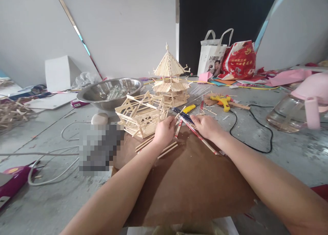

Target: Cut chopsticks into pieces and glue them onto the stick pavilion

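Observation:
My left hand is closed in a pinch on a thin wooden stick, whose tip sticks up past the fingers. My right hand is closed around the end of a dark blue hand tool; its exact kind is hard to make out. The tool's far end lies close to the stick. Just left of my left hand stands an open wooden stick frame. Behind it rises a stick-built pavilion model with a tiered, pointed roof. Loose sticks lie below my left hand on a brown board.
A yellow glue gun with a black cord lies at right, near a pink-lidded clear jug. A steel basin, white cable and stick pile are at left. Behind stand a white bag and red bag.

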A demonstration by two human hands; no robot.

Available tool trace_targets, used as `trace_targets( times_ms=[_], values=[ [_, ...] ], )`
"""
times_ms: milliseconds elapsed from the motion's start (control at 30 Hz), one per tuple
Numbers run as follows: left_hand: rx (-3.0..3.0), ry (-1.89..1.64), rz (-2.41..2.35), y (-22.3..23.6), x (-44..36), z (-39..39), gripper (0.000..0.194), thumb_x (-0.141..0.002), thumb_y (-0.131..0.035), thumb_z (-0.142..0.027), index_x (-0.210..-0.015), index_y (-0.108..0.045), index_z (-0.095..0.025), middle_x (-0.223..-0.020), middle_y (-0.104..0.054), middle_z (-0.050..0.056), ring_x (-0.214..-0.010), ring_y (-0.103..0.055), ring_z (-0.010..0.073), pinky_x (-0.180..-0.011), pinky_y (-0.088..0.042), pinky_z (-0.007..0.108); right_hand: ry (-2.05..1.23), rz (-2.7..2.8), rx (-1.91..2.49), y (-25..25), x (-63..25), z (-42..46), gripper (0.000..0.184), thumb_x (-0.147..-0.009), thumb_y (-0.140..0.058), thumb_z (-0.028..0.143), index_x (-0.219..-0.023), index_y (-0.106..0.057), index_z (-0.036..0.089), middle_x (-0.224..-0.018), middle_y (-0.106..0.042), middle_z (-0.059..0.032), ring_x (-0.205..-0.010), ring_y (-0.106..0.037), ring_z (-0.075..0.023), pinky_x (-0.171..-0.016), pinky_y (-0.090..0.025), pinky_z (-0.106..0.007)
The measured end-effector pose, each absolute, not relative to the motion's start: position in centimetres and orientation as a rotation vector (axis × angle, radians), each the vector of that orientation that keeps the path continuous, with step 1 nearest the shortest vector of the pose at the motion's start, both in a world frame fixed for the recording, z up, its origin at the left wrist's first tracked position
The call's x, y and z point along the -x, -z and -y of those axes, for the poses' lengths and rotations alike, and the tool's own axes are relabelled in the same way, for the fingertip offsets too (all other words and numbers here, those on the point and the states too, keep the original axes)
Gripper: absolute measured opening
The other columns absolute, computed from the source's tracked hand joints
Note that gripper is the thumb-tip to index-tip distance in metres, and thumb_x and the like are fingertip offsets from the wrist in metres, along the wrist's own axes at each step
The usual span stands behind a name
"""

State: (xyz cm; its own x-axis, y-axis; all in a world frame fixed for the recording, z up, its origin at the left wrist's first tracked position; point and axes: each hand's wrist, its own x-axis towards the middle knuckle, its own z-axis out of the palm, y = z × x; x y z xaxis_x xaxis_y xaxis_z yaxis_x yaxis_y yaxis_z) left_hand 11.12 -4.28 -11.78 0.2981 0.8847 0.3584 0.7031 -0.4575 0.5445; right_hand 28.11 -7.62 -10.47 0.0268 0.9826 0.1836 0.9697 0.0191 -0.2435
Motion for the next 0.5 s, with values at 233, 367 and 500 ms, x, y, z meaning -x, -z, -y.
trace_targets(
  times_ms=[233,367,500],
  values=[
    [-2.282,-0.886,-1.466,11.73,-11.15,4.27,0.03,-0.08,-0.03,-0.036,-0.074,-0.054,-0.019,-0.057,-0.049,-0.002,-0.052,-0.041,0.0089,-0.051,-0.03,0.018,-0.05,1.995,2.028,10.68,-28.26,7.04,0.071,-0.079,-0.003,0.056,-0.089,-0.062,0.019,-0.086,-0.065,-0.0104,-0.086,-0.057,-0.02,-0.068,-0.037,-0.026],
    [-2.27,-0.868,-1.473,11.83,-11.2,4.15,0.03,-0.079,-0.031,-0.035,-0.073,-0.055,-0.019,-0.055,-0.047,-0.002,-0.051,-0.04,0.0089,-0.051,-0.03,0.019,-0.056,1.997,2.029,10.66,-28.24,6.93,0.073,-0.078,-0.002,0.057,-0.089,-0.063,0.018,-0.084,-0.065,-0.0108,-0.085,-0.058,-0.0202,-0.068,-0.037,-0.026],
    [-2.252,-0.875,-1.477,11.89,-11.25,4.13,0.029,-0.079,-0.032,-0.035,-0.072,-0.055,-0.018,-0.053,-0.046,-0.002,-0.05,-0.038,0.0092,-0.05,-0.029,0.019,-0.064,1.99,2.015,10.74,-28.3,6.85,0.075,-0.077,-0.002,0.059,-0.087,-0.064,0.017,-0.083,-0.065,-0.0119,-0.086,-0.057,-0.0207,-0.067,-0.037,-0.027]
  ],
)
